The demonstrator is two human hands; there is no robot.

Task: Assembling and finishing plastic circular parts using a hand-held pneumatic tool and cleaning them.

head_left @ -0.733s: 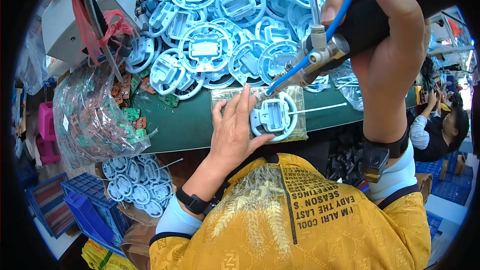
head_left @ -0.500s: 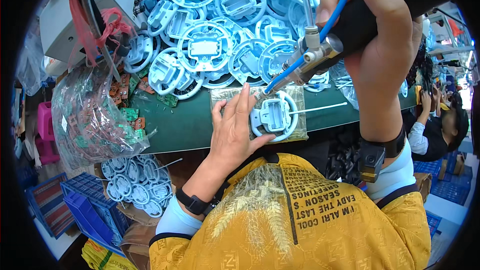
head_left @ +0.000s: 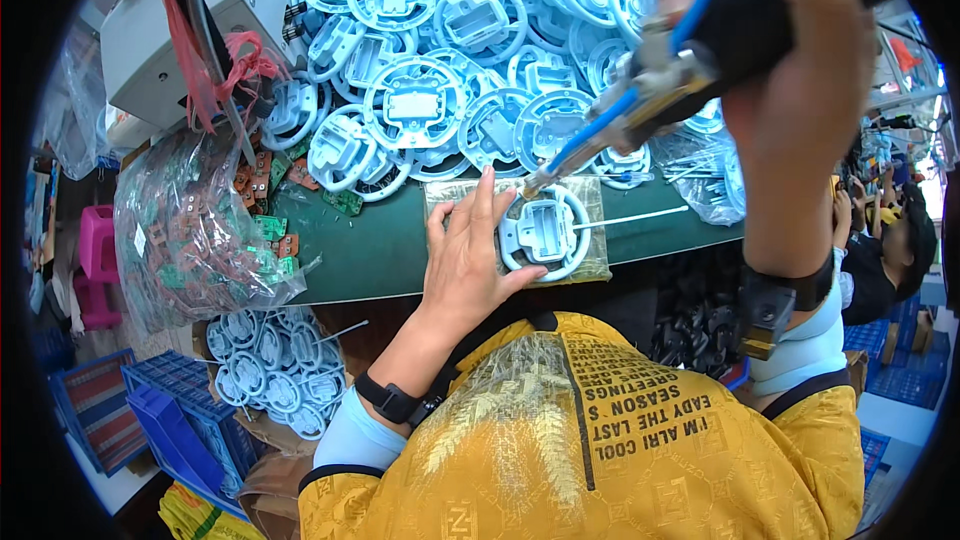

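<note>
A light-blue plastic toy steering wheel part point(head_left: 545, 230) lies face up near the bench's front edge, a thin pale rod point(head_left: 635, 217) sticking out to its right. My left hand point(head_left: 465, 255) steadies it from the left, thumb on the lower rim and fingers by the upper left. Smeared by motion, my right hand point(head_left: 800, 70) is wrapped around a black powered screwdriver point(head_left: 745, 35) with a metal nose and a blue hose. The screwdriver slants down to the left; its tip is at the part's upper left edge, and I cannot tell whether it touches.
Many similar wheel parts point(head_left: 415, 105) are heaped at the back of the green bench point(head_left: 370, 260). On the left sit a clear bag of circuit boards point(head_left: 190, 230) and a grey machine box point(head_left: 190, 30). More parts point(head_left: 275, 365) lie below. A co-worker point(head_left: 885, 250) sits at the right.
My right hand and the screwdriver body have swung to the right, while the tip stays near the part's upper left. My left hand and the part hold their places.
</note>
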